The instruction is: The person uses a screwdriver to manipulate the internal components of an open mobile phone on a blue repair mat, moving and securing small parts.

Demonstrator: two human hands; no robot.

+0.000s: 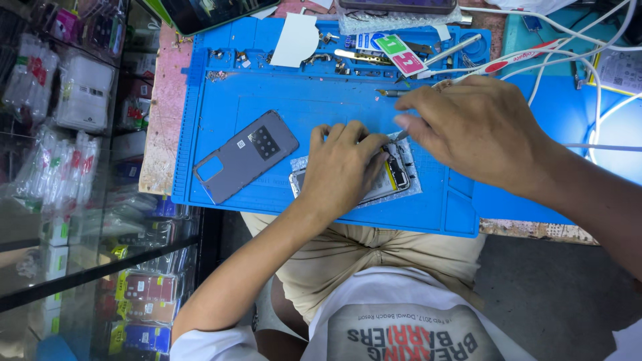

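L hand (344,167) fingers flat, pinning opened phone (394,175), R hand (471,127) pinching thin metal tool (401,135) over it, grey back cover (246,156) beside, blue repair mat (321,100)

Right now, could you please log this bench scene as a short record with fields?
surface: blue work mat
left hand: pressing down on opened phone
right hand: holding a thin metal tool at the phone's top
beside phone: detached grey back cover, lying left of it
mat's far edge: small loose parts
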